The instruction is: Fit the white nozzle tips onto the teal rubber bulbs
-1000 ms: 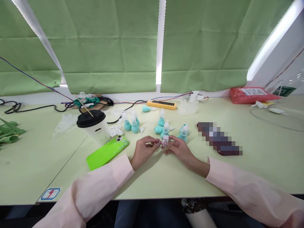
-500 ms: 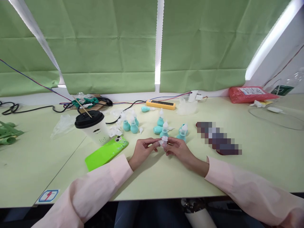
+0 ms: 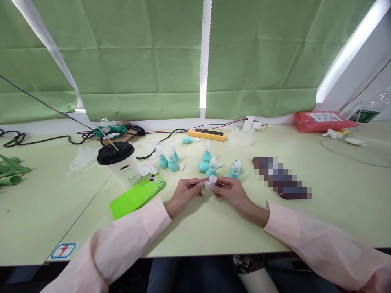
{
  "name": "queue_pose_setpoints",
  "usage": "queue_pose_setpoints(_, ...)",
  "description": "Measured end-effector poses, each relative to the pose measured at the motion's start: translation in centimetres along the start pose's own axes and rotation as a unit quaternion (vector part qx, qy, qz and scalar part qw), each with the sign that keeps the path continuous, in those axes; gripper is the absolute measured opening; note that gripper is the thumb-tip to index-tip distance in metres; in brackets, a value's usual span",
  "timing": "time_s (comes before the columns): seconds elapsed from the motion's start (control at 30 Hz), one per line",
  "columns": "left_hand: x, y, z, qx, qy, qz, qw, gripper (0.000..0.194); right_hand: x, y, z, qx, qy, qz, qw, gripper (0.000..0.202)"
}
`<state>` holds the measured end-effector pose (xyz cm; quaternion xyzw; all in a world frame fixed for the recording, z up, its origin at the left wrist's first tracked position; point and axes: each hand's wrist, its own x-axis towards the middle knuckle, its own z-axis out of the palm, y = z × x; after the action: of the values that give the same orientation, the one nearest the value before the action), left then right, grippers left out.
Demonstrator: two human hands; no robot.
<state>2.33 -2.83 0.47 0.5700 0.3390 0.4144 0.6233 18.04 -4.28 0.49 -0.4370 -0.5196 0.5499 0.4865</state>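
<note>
Both hands meet in front of the teal bulbs, pinching a small clear plastic piece (image 3: pixel 212 179) between them. My left hand (image 3: pixel 185 194) has its fingertips closed at the piece's left side; my right hand (image 3: pixel 233 194) grips it from the right. Just behind stands a teal bulb with a clear pointed tip (image 3: pixel 211 171). A teal bulb (image 3: pixel 203 166) lies on its side near it, and another tipped bulb (image 3: pixel 234 173) is beyond my right hand. More teal bulbs (image 3: pixel 172 163) stand to the left beside a small loose tip (image 3: pixel 182 167).
On the left are a lidded paper cup (image 3: pixel 120 167) with a stick and a green phone case (image 3: pixel 136 197). A yellow power strip (image 3: pixel 207 134) lies at the back. To the right are a pixelated dark object (image 3: pixel 281 179) and a red package (image 3: pixel 324 121).
The thumbs have shifted slightly around the clear piece, which has tilted a little. Both hands keep their hold on it, and the things on the table have not moved.
</note>
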Motion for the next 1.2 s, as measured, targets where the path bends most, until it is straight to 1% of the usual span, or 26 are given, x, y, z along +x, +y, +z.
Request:
queue_pose_setpoints(0.13,0.0,-0.1,-0.1,-0.024,0.061,-0.009,0.998,0.028,-0.1,0.2,-0.2,-0.009,-0.017,0.001,1.000,0.032)
queue_pose_setpoints(0.17,0.0,-0.1,-0.1,-0.020,0.067,-0.004,0.998,0.026,-0.1,0.2,-0.2,-0.010,-0.020,0.001,1.000,0.031)
queue_pose_setpoints(0.27,0.0,0.2,-0.1,0.016,0.050,0.017,0.998,0.025,-0.1,0.1,-0.1,-0.005,-0.019,0.001,1.000,0.030)
queue_pose_setpoints(0.37,-0.1,0.5,0.1,0.073,0.038,0.053,0.995,0.024,-0.1,0.1,0.1,0.001,-0.008,0.004,1.000,0.030)
queue_pose_setpoints(0.43,-0.2,0.5,0.2,0.108,0.039,0.086,0.990,0.023,-0.1,0.0,0.1,0.001,-0.005,0.005,1.000,0.030)
queue_pose_setpoints(0.5,-0.3,0.4,0.3,0.148,0.052,0.121,0.980,0.023,0.0,0.0,0.1,0.003,-0.009,0.007,1.000,0.030)
queue_pose_setpoints(0.57,-0.6,0.1,0.4,0.219,0.067,0.171,0.958,0.022,0.0,0.1,0.0,0.006,-0.016,0.010,1.000,0.031)
queue_pose_setpoints(0.6,-0.7,-0.1,0.3,0.264,0.068,0.204,0.940,0.021,0.1,0.2,0.0,0.009,-0.019,0.013,1.000,0.031)
queue_pose_setpoints(0.67,-0.9,-0.5,0.2,0.354,0.057,0.275,0.892,0.023,0.1,0.3,-0.1,0.018,-0.024,0.018,0.999,0.031)
queue_pose_setpoints(0.73,-1.0,-0.8,0.0,0.421,0.039,0.331,0.843,0.029,0.1,0.5,-0.2,0.027,-0.025,0.027,0.999,0.028)
queue_pose_setpoints(0.8,-1.0,-1.1,-0.3,0.466,0.027,0.370,0.803,0.034,0.1,0.5,-0.2,0.026,-0.029,0.034,0.999,0.025)
queue_pose_setpoints(0.87,-0.9,-1.4,-0.6,0.494,0.020,0.398,0.773,0.037,0.0,0.4,-0.2,0.020,-0.030,0.033,0.999,0.023)
queue_pose_setpoints(0.97,-0.7,-1.6,-0.9,0.524,0.011,0.424,0.739,0.040,-0.1,0.1,0.0,0.008,-0.029,0.024,0.999,0.020)
queue_pose_setpoints(1.1,-0.7,-1.7,-1.1,0.565,-0.011,0.428,0.705,0.042,-0.1,0.0,0.0,-0.006,-0.022,0.012,1.000,0.018)
queue_pose_setpoints(1.17,-0.9,-1.4,-1.1,0.580,-0.031,0.414,0.702,0.042,-0.1,0.1,-0.1,-0.001,-0.023,0.010,1.000,0.018)
queue_pose_setpoints(1.2,-1.1,-1.1,-1.1,0.578,-0.044,0.402,0.709,0.041,0.0,0.2,-0.2,0.005,-0.026,0.012,1.000,0.018)
